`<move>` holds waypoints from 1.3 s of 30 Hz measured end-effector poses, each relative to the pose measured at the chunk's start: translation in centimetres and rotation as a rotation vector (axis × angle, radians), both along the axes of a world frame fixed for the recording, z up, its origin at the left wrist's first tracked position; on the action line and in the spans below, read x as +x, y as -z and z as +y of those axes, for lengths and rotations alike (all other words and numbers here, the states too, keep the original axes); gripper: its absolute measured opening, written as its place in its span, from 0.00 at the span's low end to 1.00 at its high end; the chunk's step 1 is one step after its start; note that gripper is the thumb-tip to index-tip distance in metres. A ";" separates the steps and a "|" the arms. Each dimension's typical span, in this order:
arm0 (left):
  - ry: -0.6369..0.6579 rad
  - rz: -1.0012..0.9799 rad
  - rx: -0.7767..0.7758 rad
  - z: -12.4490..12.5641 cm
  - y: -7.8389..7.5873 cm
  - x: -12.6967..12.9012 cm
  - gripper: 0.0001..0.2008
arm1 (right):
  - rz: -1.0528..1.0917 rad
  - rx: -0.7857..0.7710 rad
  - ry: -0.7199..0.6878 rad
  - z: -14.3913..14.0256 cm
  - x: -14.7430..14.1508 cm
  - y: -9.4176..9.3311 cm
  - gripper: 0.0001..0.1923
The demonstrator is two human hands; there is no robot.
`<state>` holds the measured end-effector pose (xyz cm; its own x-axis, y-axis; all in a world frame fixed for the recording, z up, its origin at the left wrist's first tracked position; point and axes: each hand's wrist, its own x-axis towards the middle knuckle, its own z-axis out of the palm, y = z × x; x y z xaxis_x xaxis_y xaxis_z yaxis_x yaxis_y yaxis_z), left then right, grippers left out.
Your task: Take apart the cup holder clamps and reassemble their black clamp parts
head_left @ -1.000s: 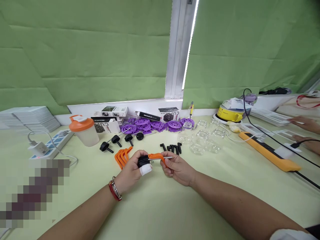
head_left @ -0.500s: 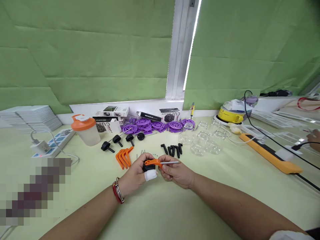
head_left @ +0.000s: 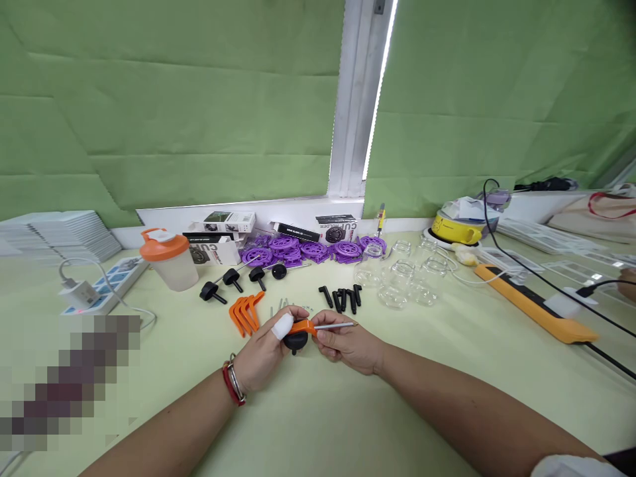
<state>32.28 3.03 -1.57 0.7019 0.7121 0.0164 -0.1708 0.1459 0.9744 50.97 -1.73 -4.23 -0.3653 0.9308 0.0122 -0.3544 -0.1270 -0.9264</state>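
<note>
Rolled over since 1 second ago: black knob [head_left: 295,340] now under orange bracket [head_left: 301,326], bandaged thumb on top.
Left hand [head_left: 265,348] fingers clamped on knob; right hand [head_left: 348,344] fingers pinched on metal pin [head_left: 335,325] above worktop [head_left: 318,411]. 1 unit mid-assembly; spare orange brackets [head_left: 244,311], black knobs [head_left: 233,281], purple discs [head_left: 298,250] untouched behind.

four black knobs [head_left: 231,283] on the table, five black pegs [head_left: 342,296], one shaker bottle [head_left: 167,259]
</note>
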 end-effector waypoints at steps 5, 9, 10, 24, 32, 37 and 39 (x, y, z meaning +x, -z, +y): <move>0.015 0.012 -0.020 -0.2 -0.5 0.1 0.15 | -0.024 0.011 0.017 0.0 -0.1 0.0 0.16; -0.018 -0.023 -0.060 0.1 -0.7 0.2 0.14 | -0.050 0.028 0.015 0.0 -0.2 -0.1 0.19; -0.039 -0.043 -0.065 0.3 -0.8 0.1 0.13 | -0.065 0.032 0.021 0.0 -0.2 -0.1 0.20; -0.525 -0.257 -0.068 5.2 -1.3 -2.3 0.08 | -1.415 0.822 0.322 1.7 -2.0 0.4 0.13; -0.510 -0.276 -0.107 4.8 -1.1 -1.9 0.07 | -1.854 1.042 0.246 3.1 -3.5 0.0 0.10; -0.513 -0.281 -0.118 4.8 -1.0 -1.9 0.06 | -1.876 1.085 0.231 3.0 -3.6 0.0 0.07; -0.520 -0.283 -0.122 4.8 -1.1 -1.9 0.06 | -1.883 1.111 0.225 2.8 -3.6 0.0 0.07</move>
